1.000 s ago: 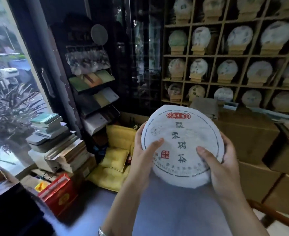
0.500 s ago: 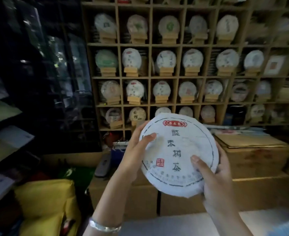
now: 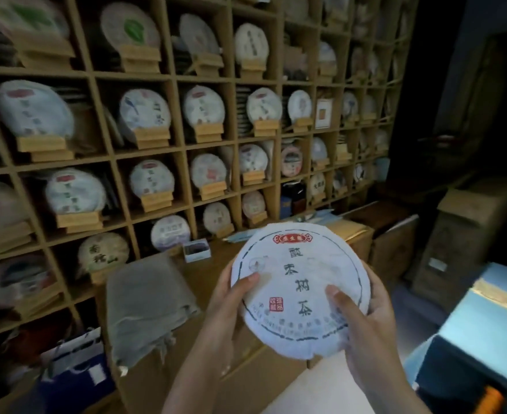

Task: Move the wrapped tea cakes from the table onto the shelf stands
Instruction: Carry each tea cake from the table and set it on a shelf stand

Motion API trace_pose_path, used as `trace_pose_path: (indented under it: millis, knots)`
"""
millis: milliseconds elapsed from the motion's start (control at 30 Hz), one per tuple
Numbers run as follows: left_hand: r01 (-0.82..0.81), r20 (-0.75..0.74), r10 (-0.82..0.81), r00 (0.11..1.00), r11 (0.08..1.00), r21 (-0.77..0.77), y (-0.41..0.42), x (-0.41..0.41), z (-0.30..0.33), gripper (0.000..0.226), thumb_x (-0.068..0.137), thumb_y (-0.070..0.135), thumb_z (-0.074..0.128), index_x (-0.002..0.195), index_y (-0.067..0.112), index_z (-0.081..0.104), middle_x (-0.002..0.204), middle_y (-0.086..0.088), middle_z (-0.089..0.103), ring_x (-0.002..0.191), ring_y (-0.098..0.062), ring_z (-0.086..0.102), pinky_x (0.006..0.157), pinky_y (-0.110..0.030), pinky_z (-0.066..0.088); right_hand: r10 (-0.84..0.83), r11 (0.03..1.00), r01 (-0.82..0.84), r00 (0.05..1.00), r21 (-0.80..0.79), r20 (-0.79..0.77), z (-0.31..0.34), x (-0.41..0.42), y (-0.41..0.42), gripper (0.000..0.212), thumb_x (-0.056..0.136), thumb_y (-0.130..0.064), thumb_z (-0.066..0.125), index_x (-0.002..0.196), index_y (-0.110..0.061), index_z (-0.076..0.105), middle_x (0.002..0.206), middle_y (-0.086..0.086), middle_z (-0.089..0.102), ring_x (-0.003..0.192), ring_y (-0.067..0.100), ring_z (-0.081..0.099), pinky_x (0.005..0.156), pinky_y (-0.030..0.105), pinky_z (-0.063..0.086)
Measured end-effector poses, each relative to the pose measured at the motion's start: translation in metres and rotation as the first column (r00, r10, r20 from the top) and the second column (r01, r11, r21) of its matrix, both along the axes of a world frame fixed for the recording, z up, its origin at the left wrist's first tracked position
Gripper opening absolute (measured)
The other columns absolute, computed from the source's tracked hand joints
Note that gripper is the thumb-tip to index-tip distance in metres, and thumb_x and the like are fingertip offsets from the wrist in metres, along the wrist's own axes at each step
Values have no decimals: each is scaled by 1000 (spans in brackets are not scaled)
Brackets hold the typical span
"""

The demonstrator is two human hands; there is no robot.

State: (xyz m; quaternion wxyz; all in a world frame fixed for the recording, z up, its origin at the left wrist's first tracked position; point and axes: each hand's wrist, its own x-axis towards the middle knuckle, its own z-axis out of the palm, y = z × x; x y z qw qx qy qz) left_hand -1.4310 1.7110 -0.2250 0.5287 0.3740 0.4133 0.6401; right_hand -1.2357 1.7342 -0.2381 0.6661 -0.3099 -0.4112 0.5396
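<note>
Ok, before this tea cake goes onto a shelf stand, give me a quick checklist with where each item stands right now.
1. Both hands grip the wrapped tea cake: ok; left hand, right hand.
2. Printed face toward the camera: ok.
3. Wrapper intact on the visible face: ok.
4. Shelf within view: ok.
5. Free stand located: cannot tell; visible stands look occupied.
6. Cake lifted toward a compartment: not ok.

The tea cake (image 3: 300, 291) wears matt, creased white paper printed in red and dark ink, the shelf (image 3: 183, 144) and its stands (image 3: 152, 138) are pale bare wood, and the boxes (image 3: 395, 249) are dull brown cardboard.
</note>
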Motion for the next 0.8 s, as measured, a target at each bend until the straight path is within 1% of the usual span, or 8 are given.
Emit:
trace_pose_path:
  millis: [67, 200, 267, 333, 400, 600, 700, 800]
  knots:
    - [-17, -33, 16, 999, 1000, -23, 38, -1, -4, 80, 55, 43, 89, 128, 36, 58, 116, 0, 73, 100, -25, 72, 78, -44, 60, -48, 999, 48, 999, 12, -19, -2, -2, 32, 85, 51, -35, 86, 129, -38, 52, 108, -13, 72, 95, 9, 71, 64, 30, 60]
    - [-23, -48, 24, 999, 999, 25, 121, 4, -1, 79, 51, 38, 90, 119, 53, 54, 112, 10, 72, 94, -17, 73, 67, -36, 60, -104, 994, 105, 994, 30, -35, -3, -8, 109, 84, 53, -37, 86, 129, -39, 51, 111, -11, 71, 97, 13, 72, 65, 34, 60]
    - [-17, -58, 20, 998, 998, 56, 168, 11, 6, 83, 46, 30, 93, 115, 56, 55, 112, 10, 72, 99, -19, 72, 72, -41, 61, -111, 993, 112, 993, 25, -28, -3, -10, 152, 76, 54, -39, 86, 122, -47, 53, 108, -13, 71, 95, 13, 72, 66, 37, 61]
    - [-28, -58, 32, 998, 996, 83, 216, 18, 17, 88, 46, 24, 92, 121, 51, 55, 118, 5, 70, 108, -24, 67, 83, -50, 59, -117, 993, 117, 993, 8, -17, 3, -10, 195, 70, 54, -41, 85, 115, -53, 53, 108, -14, 70, 96, 16, 72, 68, 40, 61]
    - [2, -56, 4, 998, 995, 103, 264, 27, 24, 90, 48, 19, 91, 126, 46, 54, 121, 2, 68, 112, -26, 65, 86, -51, 58, -139, 990, 139, 990, 18, -3, 11, -1, 237, 68, 55, -41, 83, 114, -54, 52, 114, -9, 68, 100, 21, 71, 73, 45, 61]
    - [151, 20, -157, 987, 974, 171, 379, 64, 19, 94, 49, 17, 91, 131, 42, 54, 122, 0, 69, 108, -21, 68, 79, -41, 59, -225, 972, 220, 973, 88, 55, 24, 38, 331, 79, 66, -31, 87, 133, -40, 45, 124, -2, 64, 110, 25, 66, 85, 52, 58]
    - [211, 23, -220, 975, 957, 200, 425, 83, 14, 92, 54, 16, 89, 135, 39, 52, 126, -2, 67, 111, -22, 67, 79, -39, 59, -264, 961, 255, 961, 108, 86, 23, 59, 369, 74, 71, -27, 76, 137, -34, 44, 131, 2, 62, 117, 27, 63, 92, 56, 53]
    - [261, 5, -270, 963, 935, 241, 477, 104, 11, 87, 56, 17, 89, 132, 42, 54, 126, 2, 67, 113, -20, 65, 81, -38, 59, -310, 948, 297, 944, 115, 115, 21, 79, 412, 68, 73, -25, 73, 135, -32, 47, 127, 2, 64, 113, 26, 65, 89, 54, 56]
